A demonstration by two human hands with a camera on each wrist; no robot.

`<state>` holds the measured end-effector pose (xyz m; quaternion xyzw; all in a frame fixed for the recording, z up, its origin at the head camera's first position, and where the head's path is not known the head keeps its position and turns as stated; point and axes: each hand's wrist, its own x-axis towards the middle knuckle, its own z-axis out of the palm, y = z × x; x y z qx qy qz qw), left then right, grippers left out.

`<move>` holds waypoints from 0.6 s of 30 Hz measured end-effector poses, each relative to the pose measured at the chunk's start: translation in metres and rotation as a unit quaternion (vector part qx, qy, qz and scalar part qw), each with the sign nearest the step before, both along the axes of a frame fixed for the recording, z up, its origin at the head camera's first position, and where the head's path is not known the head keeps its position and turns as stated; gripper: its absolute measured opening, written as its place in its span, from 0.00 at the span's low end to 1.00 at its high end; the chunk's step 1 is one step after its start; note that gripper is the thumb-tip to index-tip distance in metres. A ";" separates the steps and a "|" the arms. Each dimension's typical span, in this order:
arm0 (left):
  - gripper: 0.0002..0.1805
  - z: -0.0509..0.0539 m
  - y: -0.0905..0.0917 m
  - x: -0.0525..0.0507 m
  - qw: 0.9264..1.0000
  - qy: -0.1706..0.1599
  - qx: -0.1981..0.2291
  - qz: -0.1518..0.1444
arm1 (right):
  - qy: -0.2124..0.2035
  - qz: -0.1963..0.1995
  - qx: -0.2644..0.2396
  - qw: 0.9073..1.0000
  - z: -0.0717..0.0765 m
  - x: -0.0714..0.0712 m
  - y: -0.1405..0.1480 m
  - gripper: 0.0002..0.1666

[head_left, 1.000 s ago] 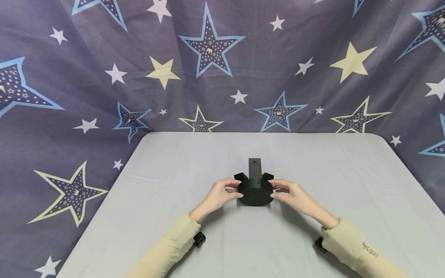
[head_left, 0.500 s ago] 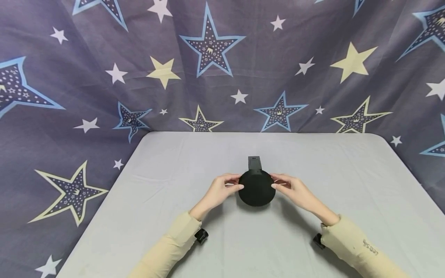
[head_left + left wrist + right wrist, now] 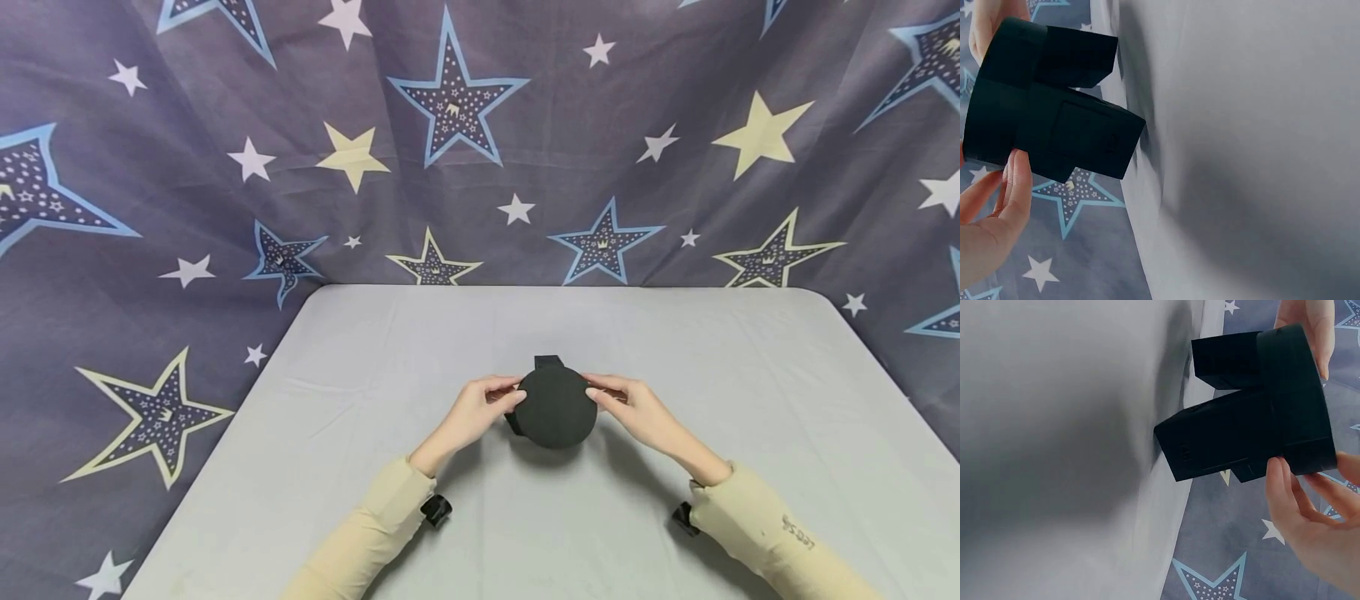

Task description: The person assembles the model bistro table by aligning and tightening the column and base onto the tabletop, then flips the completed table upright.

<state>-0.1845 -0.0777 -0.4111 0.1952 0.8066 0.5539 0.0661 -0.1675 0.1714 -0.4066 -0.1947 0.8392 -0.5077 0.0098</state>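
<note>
A black round disc-shaped object with boxy rectangular arms (image 3: 557, 407) is held between both hands over the middle of the table. Its flat round face is turned up toward the head camera, and one arm shows behind its far edge. My left hand (image 3: 480, 408) pinches the left rim between thumb and fingers. On the opposite rim, my right hand (image 3: 636, 412) pinches in the same way. Both wrist views show the thick disc (image 3: 1000, 94) from the side, with the arms (image 3: 1222, 434) pointing down toward the table. Whether any arm touches the cloth I cannot tell.
Light grey cloth covers the table (image 3: 360, 350). Behind and beside it hangs a dark star-patterned curtain (image 3: 517, 158). A small black camera (image 3: 435, 510) sits at the left cuff and another black camera (image 3: 684, 518) at the right cuff.
The disc has tipped and turned in the hands: its round face now shows fully, the upright far arm has mostly gone from sight, and another arm peeks out at lower left.
</note>
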 end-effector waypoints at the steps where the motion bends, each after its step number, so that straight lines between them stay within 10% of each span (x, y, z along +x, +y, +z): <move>1: 0.19 0.001 0.000 0.001 1.000 -0.003 0.002 0.001 | -0.003 0.002 -0.003 1.000 0.001 0.000 0.000 0.20; 9: 0.16 0.031 0.004 0.016 1.000 0.003 -0.012 -0.003 | -0.018 0.005 -0.009 1.000 0.002 -0.002 -0.003 0.20; 18: 0.16 0.030 0.003 0.016 1.000 -0.006 -0.023 -0.011 | -0.042 0.005 0.001 0.999 -0.001 -0.003 -0.003 0.22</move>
